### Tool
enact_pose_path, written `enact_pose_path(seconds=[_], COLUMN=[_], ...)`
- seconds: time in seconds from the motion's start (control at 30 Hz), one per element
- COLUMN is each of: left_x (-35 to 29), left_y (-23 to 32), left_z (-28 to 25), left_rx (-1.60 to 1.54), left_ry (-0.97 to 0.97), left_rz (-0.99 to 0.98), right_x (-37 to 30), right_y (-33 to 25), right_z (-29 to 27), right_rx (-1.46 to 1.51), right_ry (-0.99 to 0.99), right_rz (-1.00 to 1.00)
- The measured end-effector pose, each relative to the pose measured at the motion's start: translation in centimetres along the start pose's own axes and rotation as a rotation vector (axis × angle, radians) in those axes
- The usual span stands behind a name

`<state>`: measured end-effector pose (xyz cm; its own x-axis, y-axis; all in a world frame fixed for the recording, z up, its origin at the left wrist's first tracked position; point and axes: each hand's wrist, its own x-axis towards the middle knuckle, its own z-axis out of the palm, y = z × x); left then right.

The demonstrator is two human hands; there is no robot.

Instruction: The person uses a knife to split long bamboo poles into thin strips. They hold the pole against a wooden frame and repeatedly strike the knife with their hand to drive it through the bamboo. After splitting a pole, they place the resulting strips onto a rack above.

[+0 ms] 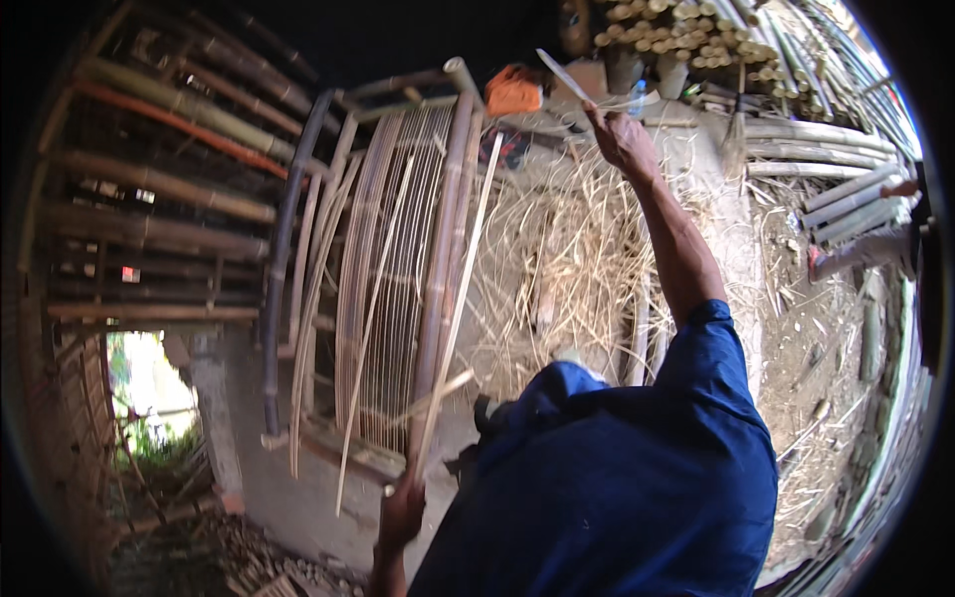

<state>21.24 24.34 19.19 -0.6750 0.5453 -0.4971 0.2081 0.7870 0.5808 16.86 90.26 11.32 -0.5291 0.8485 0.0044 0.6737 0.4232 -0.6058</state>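
Note:
My right hand (625, 139) is raised at the far side, its arm stretched out. It is closed on a knife, whose long pale blade (564, 75) points away to the left. Close to my body, my left hand (401, 507) is closed around the near end of a long bamboo strip (463, 289). The strip runs away from me along the right side of a bamboo frame (438, 249). Many thin bamboo strips (360, 269) are laid lengthwise over this frame. A separate loose strip (372, 323) lies slanting on top of them.
Bamboo shavings (572, 259) cover the floor ahead. An orange bag (513, 92) and a blue bottle (637, 97) sit at the back. Stacked bamboo poles (686, 35) and a broom (734, 144) stand far right. Another person's leg (865, 251) shows at the right edge.

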Motion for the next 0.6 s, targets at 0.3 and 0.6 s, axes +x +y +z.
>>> enact_pose_path(seconds=[0.3,0.6], left_x=[16.9,15.8], left_y=[4.3,5.7], left_z=[3.5,3.4], left_rx=[-0.387,-0.469], left_ry=[-0.012,0.012], left_rz=[0.018,0.092], right_x=[-23.0,-24.5], right_y=[-8.4,-6.4], right_z=[11.3,13.7], right_rx=[-0.14,0.05], right_ry=[-0.652,-0.431], right_rz=[-0.656,-0.725])
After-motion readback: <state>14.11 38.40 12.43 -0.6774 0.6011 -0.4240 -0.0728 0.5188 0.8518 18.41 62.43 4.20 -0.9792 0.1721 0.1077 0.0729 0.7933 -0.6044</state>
